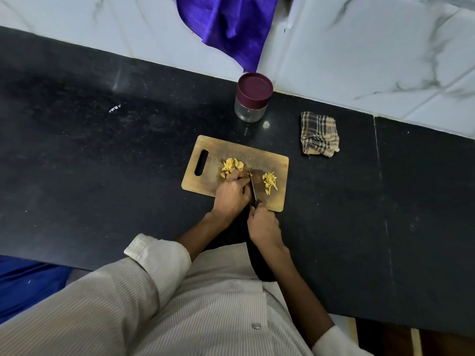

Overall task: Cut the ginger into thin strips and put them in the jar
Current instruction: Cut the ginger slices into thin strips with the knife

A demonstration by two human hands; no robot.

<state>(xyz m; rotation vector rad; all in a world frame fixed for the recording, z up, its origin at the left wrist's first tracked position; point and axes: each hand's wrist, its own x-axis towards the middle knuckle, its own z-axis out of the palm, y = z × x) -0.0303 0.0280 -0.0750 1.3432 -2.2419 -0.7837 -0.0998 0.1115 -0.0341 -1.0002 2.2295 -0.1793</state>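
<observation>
A wooden cutting board lies on the black counter. On its middle sits a pile of yellow ginger slices. My left hand rests curled on the near side of that pile, fingertips pressing the ginger. My right hand grips the dark handle of a knife, whose blade lies on the board just right of my left fingers. A small heap of thin ginger strips lies to the right of the blade. A clear glass jar with a maroon lid on stands beyond the board.
A folded checked cloth lies right of the board. Purple fabric hangs over the white tiled wall behind the jar. The counter's near edge runs beside my body, with blue fabric below at left.
</observation>
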